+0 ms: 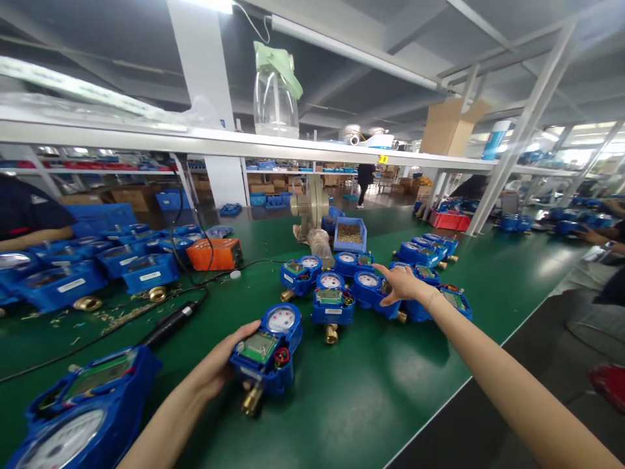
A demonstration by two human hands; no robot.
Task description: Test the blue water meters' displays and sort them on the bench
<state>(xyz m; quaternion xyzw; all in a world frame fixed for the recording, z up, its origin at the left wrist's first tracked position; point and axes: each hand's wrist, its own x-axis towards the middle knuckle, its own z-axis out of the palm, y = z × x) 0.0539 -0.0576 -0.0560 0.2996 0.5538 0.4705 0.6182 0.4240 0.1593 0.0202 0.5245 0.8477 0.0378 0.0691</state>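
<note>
My left hand (pixel 222 361) grips a blue water meter (pixel 271 352) by its left side, low over the green bench. This meter has a round white dial, an exposed green circuit board with wires, and a brass pipe fitting pointing toward me. My right hand (pixel 403 286) is over the right part of another blue water meter (pixel 368 290), with thumb and fingers spread apart; whether it touches the meter is hard to tell. Between the hands stands a third water meter (pixel 333 306). Several more meters crowd behind and right of my right hand.
A large water meter (pixel 83 410) lies at the near left, beside a black cable-fed tool (pixel 170 324). More blue meters, scattered debris and an orange box (pixel 215 254) are at left. Behind are a blower (pixel 310 208) and a blue bin of small parts (pixel 350 246). Co-workers sit at both sides.
</note>
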